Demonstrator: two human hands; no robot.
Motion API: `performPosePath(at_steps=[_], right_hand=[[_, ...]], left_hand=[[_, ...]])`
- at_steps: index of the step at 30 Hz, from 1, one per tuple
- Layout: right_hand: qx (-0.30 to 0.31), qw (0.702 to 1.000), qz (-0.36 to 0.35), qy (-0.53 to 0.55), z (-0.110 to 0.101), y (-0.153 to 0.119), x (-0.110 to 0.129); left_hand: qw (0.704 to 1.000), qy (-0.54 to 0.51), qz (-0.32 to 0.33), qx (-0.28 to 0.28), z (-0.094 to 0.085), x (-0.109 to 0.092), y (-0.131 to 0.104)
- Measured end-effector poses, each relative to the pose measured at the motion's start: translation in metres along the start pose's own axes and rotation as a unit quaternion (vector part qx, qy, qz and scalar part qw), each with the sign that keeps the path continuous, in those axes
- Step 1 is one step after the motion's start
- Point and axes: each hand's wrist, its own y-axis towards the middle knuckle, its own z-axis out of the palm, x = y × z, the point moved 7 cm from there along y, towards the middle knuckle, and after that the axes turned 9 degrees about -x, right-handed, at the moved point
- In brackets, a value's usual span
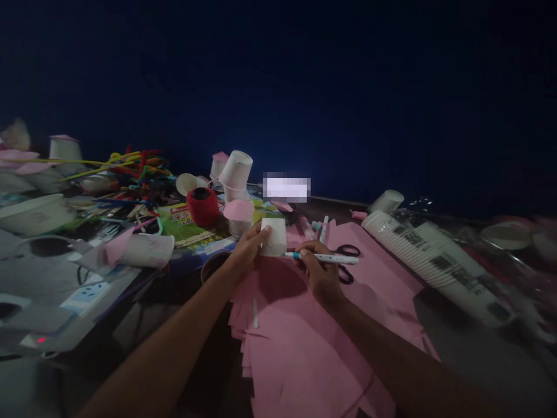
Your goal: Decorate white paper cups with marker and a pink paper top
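My left hand (pixel 251 247) is closed on a small white paper cup (pixel 274 233), thumb lying on its side. Pinched in my right hand (pixel 321 276) is a white marker pen (pixel 342 259) with a teal end. The marker's tip points left and meets or nearly meets the cup's lower edge; contact cannot be made out. Beneath both hands lies a stack of pink paper sheets (pixel 304 342). Dark-handled scissors (pixel 347 275) rest on the pink paper just behind my right hand, partly hidden by the marker and hand.
Nested paper cups (pixel 404 249) in clear wrap lie at the right. Left of my hands are a red yarn roll (pixel 203 207), a cup with a pink cone top (pixel 239 217) and a green packet (pixel 185 223). Colourful pipe cleaners (pixel 139 165) pile farther back, near a power strip (pixel 85 296).
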Motion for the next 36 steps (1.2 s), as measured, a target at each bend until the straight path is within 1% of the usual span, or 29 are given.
performPosePath(at_steps=[6,22,36], right_hand=[[-0.007,1.000,-0.004,-0.015,-0.0007,0.0000,0.0007],[0.002,1.000,-0.013,-0.023,0.0002,-0.0016,0.0022],[0.001,1.000,-0.016,-0.015,-0.0003,-0.0015,0.0005]], left_hand=[[1.000,0.000,0.004,0.006,0.0001,0.0010,0.0009],[1.000,-0.003,0.009,0.006,0.0001,0.0013,0.0011],[1.000,0.011,0.018,0.009,-0.0002,0.0002,0.0004]])
